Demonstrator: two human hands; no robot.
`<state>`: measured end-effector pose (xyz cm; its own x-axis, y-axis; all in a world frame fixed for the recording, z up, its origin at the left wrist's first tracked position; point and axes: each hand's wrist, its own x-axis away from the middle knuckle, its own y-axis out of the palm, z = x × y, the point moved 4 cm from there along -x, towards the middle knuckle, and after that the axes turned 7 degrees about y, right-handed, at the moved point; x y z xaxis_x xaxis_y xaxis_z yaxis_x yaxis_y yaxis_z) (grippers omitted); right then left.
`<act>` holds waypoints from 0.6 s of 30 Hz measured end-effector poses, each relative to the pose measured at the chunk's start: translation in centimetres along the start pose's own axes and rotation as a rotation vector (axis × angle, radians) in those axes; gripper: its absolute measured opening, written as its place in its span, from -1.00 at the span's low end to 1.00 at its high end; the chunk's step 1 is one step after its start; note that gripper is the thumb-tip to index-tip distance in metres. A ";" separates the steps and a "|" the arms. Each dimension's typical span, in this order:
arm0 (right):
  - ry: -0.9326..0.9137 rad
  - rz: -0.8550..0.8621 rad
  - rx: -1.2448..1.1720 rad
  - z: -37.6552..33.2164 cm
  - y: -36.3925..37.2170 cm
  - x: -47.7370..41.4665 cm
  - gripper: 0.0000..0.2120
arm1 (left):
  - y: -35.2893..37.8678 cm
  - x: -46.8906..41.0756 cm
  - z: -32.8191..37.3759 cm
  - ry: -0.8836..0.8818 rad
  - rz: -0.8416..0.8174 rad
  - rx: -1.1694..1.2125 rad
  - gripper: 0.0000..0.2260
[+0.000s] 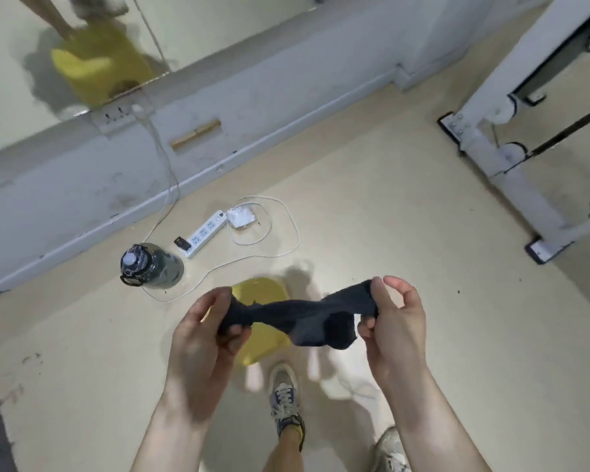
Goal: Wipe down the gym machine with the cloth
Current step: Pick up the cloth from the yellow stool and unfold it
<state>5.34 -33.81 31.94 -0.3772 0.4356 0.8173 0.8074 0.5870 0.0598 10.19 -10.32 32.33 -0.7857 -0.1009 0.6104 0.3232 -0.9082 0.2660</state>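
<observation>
A dark, twisted cloth stretches between both hands above the beige floor, low in the middle of the view. My left hand grips its left end with curled fingers. My right hand pinches and holds the right end, where the cloth bunches and hangs down. The gym machine's white metal frame with pulleys and black foot caps stands at the upper right, well apart from the cloth.
A yellow basin sits on the floor under the cloth. A dark water jug, a white power strip and looping cables lie near the grey wall base. A mirror covers the wall above. My shoes are below.
</observation>
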 end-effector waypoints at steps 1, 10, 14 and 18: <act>-0.054 -0.012 -0.041 -2.9 -1.6 2.0 -0.91 | 2.4 2.3 1.4 0.028 -0.079 0.018 -0.93; -0.623 -0.229 0.145 -25.1 -21.5 19.4 -0.75 | 23.1 23.8 7.1 0.688 -0.419 -0.590 -0.78; -0.861 0.127 0.300 -31.8 -32.2 23.3 -0.78 | 31.8 29.8 7.1 0.847 -0.513 -0.619 -0.63; -0.748 0.083 0.128 -36.9 -39.2 24.2 -0.69 | 39.8 33.9 6.8 0.994 -0.671 -0.752 -0.66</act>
<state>-18.65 -71.45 70.54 -0.5616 0.8009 0.2076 0.8045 0.5872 -0.0890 -0.04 -47.11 68.69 -0.8157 0.4769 -0.3274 -0.3608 -0.8619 -0.3563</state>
